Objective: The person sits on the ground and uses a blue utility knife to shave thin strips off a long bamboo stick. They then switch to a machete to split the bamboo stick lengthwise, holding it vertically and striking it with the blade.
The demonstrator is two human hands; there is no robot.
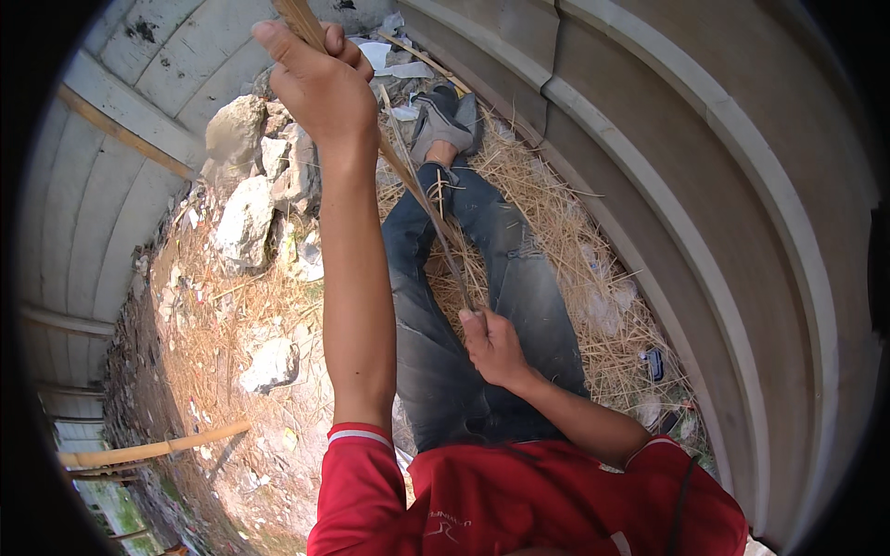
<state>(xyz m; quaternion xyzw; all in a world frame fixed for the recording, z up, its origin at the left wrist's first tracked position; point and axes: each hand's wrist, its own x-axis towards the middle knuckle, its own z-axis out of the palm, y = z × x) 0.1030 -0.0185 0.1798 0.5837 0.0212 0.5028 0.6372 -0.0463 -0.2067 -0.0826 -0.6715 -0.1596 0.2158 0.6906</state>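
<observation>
My left hand [324, 83] is raised at the upper left of the middle, its fingers closed around a split bamboo strip [298, 20]. The strip runs behind my wrist and comes out on the other side, slanting down toward my legs. Lower down, my right hand [494, 347] is closed in front of my thighs, thumb uppermost, on the near end of a long thin grey blade [449, 248]. The blade points up and left and meets or crosses the bamboo strip between my knees; whether they touch I cannot tell. My fist hides the handle.
My legs in dark jeans [538, 306] stretch forward over straw and shavings [565, 246]. Large rocks [246, 222] are piled at the left, near a pale metal wall [130, 185]. Corrugated sheeting [686, 185] curves along the right. A bamboo pole [158, 449] juts in at lower left.
</observation>
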